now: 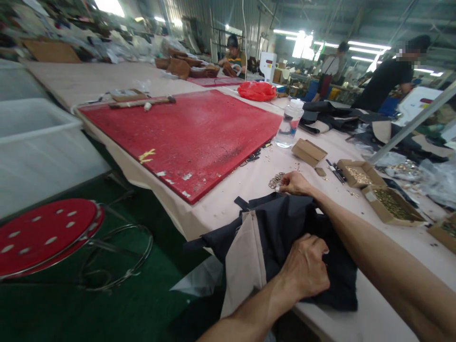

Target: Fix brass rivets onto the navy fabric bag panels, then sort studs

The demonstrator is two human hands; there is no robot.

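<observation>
My left hand (306, 268) is closed on a dark navy and beige fabric piece (274, 237) that hangs over the near edge of the table. My right hand (294, 183) reaches forward across the fabric, fingers pinched at a small pile of metal rings (276, 180) on the table top. Whether a ring is between the fingertips cannot be made out.
A big red cutting mat (185, 133) lies on the long table, a hammer (142, 102) at its far end. A plastic bottle (290, 123), small cardboard boxes of brass hardware (392, 204) and dark fabric pieces sit right. A red stool (46, 235) stands left. Other people work at the back.
</observation>
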